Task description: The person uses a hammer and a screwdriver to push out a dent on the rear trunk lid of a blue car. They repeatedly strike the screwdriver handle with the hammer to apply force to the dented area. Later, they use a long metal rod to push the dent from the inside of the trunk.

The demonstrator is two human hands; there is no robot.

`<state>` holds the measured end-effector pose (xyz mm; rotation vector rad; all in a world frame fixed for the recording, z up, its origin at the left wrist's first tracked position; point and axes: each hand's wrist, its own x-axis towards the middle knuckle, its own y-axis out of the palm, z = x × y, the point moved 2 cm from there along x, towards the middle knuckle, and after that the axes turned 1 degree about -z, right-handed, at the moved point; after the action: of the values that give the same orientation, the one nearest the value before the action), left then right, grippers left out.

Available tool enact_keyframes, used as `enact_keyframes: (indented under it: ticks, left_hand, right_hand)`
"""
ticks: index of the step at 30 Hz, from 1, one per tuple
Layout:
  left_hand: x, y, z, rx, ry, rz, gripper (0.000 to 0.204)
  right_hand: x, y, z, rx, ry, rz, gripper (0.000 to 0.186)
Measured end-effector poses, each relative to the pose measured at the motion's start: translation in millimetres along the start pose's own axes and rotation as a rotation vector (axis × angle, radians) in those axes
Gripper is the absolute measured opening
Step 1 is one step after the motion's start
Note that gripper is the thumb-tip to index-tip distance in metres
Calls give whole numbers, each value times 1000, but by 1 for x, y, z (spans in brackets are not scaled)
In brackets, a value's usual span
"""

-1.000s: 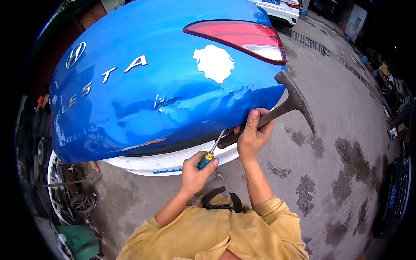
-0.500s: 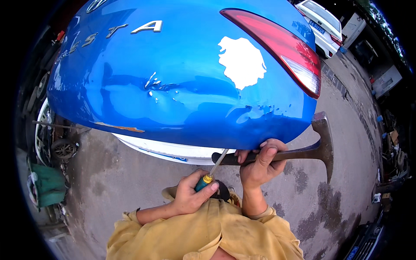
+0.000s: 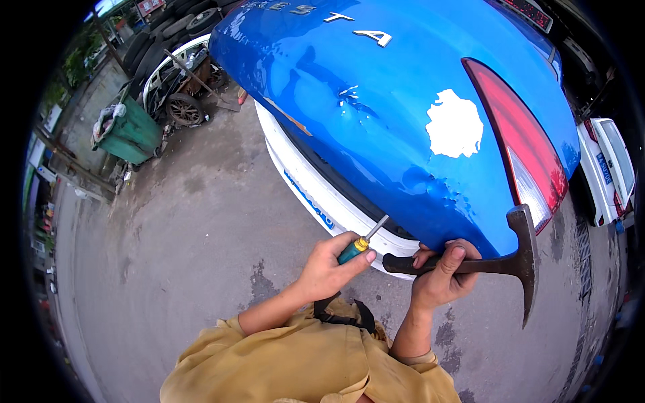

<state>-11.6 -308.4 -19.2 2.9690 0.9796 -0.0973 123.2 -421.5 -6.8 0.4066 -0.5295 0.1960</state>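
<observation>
My left hand (image 3: 330, 267) grips a screwdriver (image 3: 363, 241) with a green and yellow handle, its metal shaft pointing up under the lower edge of a blue car trunk lid (image 3: 376, 107). My right hand (image 3: 440, 277) is closed around the handle of a dark metal hammer (image 3: 517, 258), whose head hangs to the right near the red tail light (image 3: 521, 151). The blue panel shows dents and a white filler patch (image 3: 455, 125). A white bumper (image 3: 316, 195) runs below the lid.
Stained concrete ground (image 3: 188, 228) spreads to the left and below. A green bin (image 3: 131, 134) and a stripped car body with a bare wheel (image 3: 185, 107) stand at the upper left. A white car (image 3: 608, 168) is parked at the right.
The view has swung, so the blue lid now sits to the upper right. Both hands stay at its lower edge, still holding the screwdriver and the hammer.
</observation>
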Motion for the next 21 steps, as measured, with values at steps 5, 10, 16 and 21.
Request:
enact_keyframes:
  ticks: [5, 10, 16, 21]
  left_hand:
    - [3, 4, 0, 29, 106, 9, 30]
    - [8, -4, -8, 107, 192, 57, 32]
    - [14, -10, -5, 127, 208, 170, 32]
    - [17, -16, 4, 101, 165, 227, 32]
  right_hand:
    - [-2, 2, -5, 44, -24, -33, 29]
    - [-1, 8, -7, 13, -58, -158, 33]
    - [-1, 7, -10, -22, -90, -233, 36]
    - [-4, 11, -11, -38, -113, -251, 36]
